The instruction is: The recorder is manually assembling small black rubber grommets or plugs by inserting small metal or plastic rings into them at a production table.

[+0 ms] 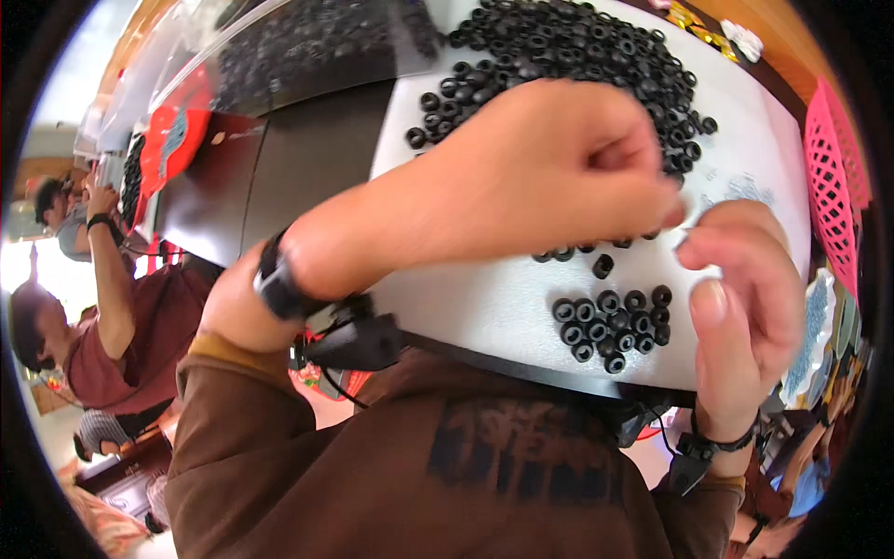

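Observation:
My left hand (568, 168) is closed above the white tabletop (447, 303), reaching across toward my right hand. A small dark piece shows at its fingertips, too blurred to name. My right hand (754, 289) is at the table's right side, fingers curled and thumb apart from the forefinger, with nothing visible between them. Below and between the hands lies a small group of black ring-like parts (596, 331) with round holes. A single black ring (603, 266) sits just above that group. Beyond my left hand spreads a large heap of similar black rings (568, 47), partly hidden by it.
Small clear pieces (745, 189) lie beyond my right hand. A pink lattice basket (829, 177) stands at the right edge. At the left are a clear container of dark parts (317, 56) and a red tray (177, 140). Other people sit farther left and right.

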Demonstrator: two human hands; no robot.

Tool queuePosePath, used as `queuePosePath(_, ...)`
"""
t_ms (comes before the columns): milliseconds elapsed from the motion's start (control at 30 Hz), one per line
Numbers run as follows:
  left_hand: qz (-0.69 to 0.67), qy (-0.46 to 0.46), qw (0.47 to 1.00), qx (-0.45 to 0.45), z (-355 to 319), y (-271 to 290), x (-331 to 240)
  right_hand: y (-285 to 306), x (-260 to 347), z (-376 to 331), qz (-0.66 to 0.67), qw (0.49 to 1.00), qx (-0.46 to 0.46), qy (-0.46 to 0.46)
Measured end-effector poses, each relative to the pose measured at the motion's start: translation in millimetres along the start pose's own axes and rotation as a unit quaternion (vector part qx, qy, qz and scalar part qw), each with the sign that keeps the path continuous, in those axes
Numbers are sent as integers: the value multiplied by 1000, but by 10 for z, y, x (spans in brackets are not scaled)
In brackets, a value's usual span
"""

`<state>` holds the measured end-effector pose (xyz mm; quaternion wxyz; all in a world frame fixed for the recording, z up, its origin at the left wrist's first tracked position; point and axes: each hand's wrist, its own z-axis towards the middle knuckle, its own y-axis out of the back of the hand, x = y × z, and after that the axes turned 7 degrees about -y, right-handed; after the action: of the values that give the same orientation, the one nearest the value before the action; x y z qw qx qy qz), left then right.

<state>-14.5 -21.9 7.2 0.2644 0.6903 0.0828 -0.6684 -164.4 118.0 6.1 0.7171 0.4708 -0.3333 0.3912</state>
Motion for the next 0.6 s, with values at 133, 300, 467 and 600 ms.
queuePosePath(133, 20, -59, 998, 27, 327, -188, -44, 138, 188, 130, -122, 980, 55, 145)
queuePosePath(300, 70, -126, 986, 86, 469, -381, 55, -51, 611, 291, -250, 946, 37, 205)
queuePosePath(467, 148, -47, 986, 62, 514, -344, -87, -356, 639, 237, -136, 974, 31, 179)
queuePosePath(600, 147, -24, 988, 28, 658, -434, -442, -530, 443, 212, -126, 973, -66, 181)
